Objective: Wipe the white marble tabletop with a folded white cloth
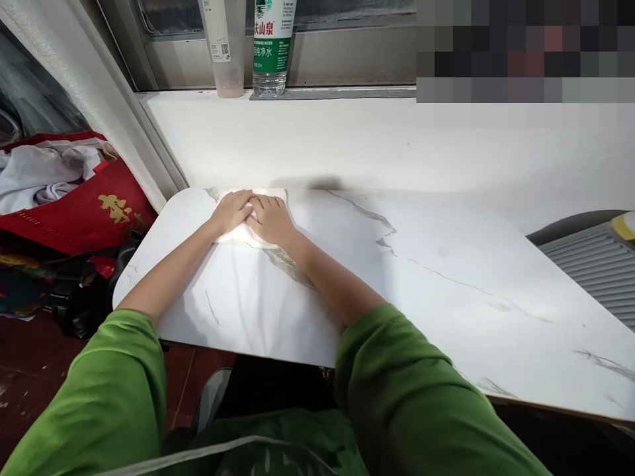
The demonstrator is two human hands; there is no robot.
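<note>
Cloth: near the worktop's rear left corner.
Grip: left hand and right hand laid flat atop it, apparently clasping nothing.
Wiping: likely the step; next stroke calls for even pressure.

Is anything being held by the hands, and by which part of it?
Nothing appears gripped; the left hand and right hand lie on top of the white cloth, over its middle.

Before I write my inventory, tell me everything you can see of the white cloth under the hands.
The white cloth looks plain and soft, perhaps folded. It lies on the marbled white tabletop, near its far-left corner. The left hand and right hand rest on it, covering much of it; a corner shows past the right hand.
</note>
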